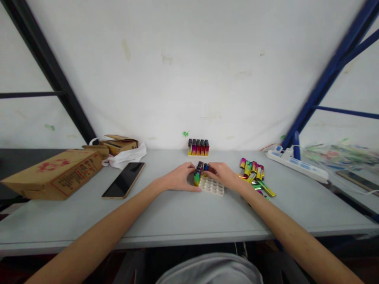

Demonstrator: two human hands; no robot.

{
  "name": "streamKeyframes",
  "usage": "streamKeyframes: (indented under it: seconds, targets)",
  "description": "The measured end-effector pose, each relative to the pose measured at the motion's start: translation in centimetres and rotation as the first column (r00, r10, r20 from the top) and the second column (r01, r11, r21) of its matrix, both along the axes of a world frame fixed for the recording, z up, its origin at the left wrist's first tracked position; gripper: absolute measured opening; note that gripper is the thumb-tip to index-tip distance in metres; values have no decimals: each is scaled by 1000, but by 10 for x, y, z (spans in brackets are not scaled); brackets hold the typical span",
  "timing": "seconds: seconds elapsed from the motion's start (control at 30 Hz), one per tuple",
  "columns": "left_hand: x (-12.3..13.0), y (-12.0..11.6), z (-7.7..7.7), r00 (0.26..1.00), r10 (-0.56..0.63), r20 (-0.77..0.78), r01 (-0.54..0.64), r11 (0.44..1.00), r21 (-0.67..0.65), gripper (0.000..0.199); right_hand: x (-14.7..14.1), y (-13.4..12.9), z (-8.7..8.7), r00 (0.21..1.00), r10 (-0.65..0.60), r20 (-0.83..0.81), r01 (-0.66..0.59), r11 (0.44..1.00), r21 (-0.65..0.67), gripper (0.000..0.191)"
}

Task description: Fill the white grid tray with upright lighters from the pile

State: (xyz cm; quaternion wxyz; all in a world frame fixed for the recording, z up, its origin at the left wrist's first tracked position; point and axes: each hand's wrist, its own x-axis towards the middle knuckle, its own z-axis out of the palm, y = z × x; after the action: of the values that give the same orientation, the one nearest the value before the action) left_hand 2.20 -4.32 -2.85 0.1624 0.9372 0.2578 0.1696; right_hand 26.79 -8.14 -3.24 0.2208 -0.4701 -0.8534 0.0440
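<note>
A pale tray with rows of round holes (213, 187) lies on the table between my hands. Several shiny multicoloured lighters (197, 177) with dark tops stand upright along its left side. Beside them is my left hand (182, 178), thumb and fingers spread apart around the tray's left end, the fingertips near the lighters. My right hand (222, 173) reaches over the tray's back part, its fingers closed on a lighter (206, 167) with a dark blue top. Farther back, a full block of upright lighters (198, 148) stands near the wall.
Loose lighters (254, 173) lie piled to the right of my right hand. A white power strip (297, 163) is at the far right. On the left are a phone (124, 180), a cardboard box (59, 171), an opened carton (120, 145) and a white plastic bag (127, 157).
</note>
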Motion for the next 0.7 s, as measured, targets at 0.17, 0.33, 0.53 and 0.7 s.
streamKeyframes:
  seconds: [0.17,0.33,0.53,0.7]
  targets:
    - [0,0,-1,1000,4,8,-4,1000,11,64,16,-4,17,999,-15,-41,16,1000,21,42]
    - [0,1,0,1000,1,-1,-1,1000,13,65,56,-1,27,974,-208,92,206,978,34,37]
    - [0,1,-2,1000,13,16,-13,1000,4,67,78,4,15,951,-208,229,266,929,-259,32]
    - [0,1,-2,1000,9,6,-9,1000,10,65,67,6,10,952,-213,220,248,958,-146,25]
